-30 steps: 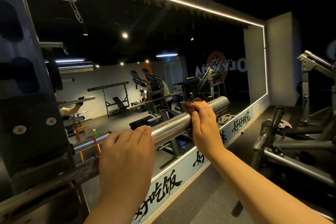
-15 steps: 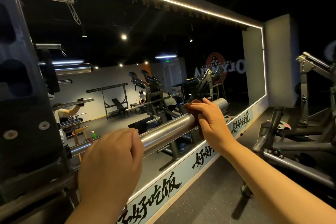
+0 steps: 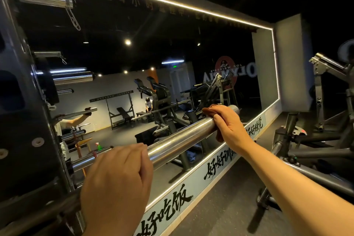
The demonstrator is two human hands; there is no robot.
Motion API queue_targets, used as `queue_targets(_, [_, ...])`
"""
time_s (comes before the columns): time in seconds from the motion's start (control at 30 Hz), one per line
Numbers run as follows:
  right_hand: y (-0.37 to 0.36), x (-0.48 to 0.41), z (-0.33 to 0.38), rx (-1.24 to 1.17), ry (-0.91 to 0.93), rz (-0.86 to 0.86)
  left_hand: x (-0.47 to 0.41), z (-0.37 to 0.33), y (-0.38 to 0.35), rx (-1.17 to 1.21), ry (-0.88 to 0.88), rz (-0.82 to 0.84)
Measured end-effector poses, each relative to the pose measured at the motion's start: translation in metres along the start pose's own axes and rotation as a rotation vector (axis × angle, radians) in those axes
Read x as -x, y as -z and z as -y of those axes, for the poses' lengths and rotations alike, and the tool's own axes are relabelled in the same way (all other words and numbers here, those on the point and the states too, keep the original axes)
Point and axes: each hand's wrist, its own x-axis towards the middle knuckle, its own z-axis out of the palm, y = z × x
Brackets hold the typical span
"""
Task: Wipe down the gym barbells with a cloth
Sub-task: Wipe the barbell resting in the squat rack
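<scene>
Since a second before, the right hand had slid the cloth outward along the bar towards its free end, and the left fingers, straight then, had curled in. Nearest the camera, the left hand [image 3: 118, 182] sat knuckles-up on the bar [image 3: 182, 138], its fingers curled over the steel where the thick sleeve meets the thinner shaft, wrist low and forearm coming up from the bottom edge. From there the bar's long axis ran from the rack [image 3: 23, 120] at lower left, up and to the right, alongside the mirror wall, its blunt free end pointing away to the right. It lay at about chest height, above the dark floor [image 3: 220, 207]. Farther out, the right arm reached in from the lower right corner, almost straight, and the right hand [image 3: 229, 124] lay over the sleeve just short of its end. Its fingers were draped over the top and bent down the far side, pressing a brown cloth [image 3: 207, 110] round the steel; one corner of the cloth showed past the fingertips and another part hung under the palm. Only a short shiny stub of sleeve stood clear beyond the hand. Behind the bar the mirror [image 3: 172, 63], edged by a light strip [image 3: 191, 8], reflected benches and frames. A grey machine [image 3: 329, 140] stood to the right.
</scene>
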Motion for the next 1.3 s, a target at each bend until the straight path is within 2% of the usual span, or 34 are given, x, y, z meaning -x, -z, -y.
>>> queue_targets(0.1, [0.016,-0.016,-0.027,0.132,-0.066,0.054,0.000,0.004,-0.005,-0.016,-0.040,-0.013])
queue_targets(0.2, [0.015,-0.027,-0.039,0.098,-0.210,0.014,0.000,0.005,-0.007,-0.016,-0.051,-0.027])
queue_targets(0.33, [-0.005,0.000,-0.009,-0.016,-0.081,-0.058,-0.001,0.001,-0.002,-0.013,-0.029,-0.032])
queue_targets(0.43, [0.002,0.003,-0.001,-0.004,0.001,0.019,-0.001,-0.002,-0.001,-0.023,-0.018,-0.026])
queue_targets(0.53, [0.006,-0.017,-0.011,0.141,-0.108,-0.015,-0.001,-0.004,0.001,-0.017,-0.019,-0.025])
queue_targets(0.63, [-0.007,-0.018,0.001,0.080,-0.153,-0.071,0.000,-0.003,0.003,-0.002,-0.020,-0.018])
queue_targets(0.77, [-0.013,0.014,0.039,0.069,0.040,0.075,0.001,-0.002,0.001,0.011,-0.025,-0.013])
queue_targets(0.9, [-0.009,0.021,0.051,0.064,0.102,0.217,0.000,-0.002,0.001,0.006,-0.017,-0.010])
queue_targets(0.97, [-0.008,0.010,0.045,0.129,0.096,0.168,0.001,-0.003,0.002,0.008,-0.019,0.003])
queue_targets(1.1, [-0.025,0.004,0.059,0.143,-0.100,-0.026,0.002,-0.001,0.002,-0.001,-0.030,0.020])
queue_targets(1.3, [-0.034,0.037,0.112,0.055,0.079,0.226,0.003,-0.002,0.008,0.019,-0.035,0.016])
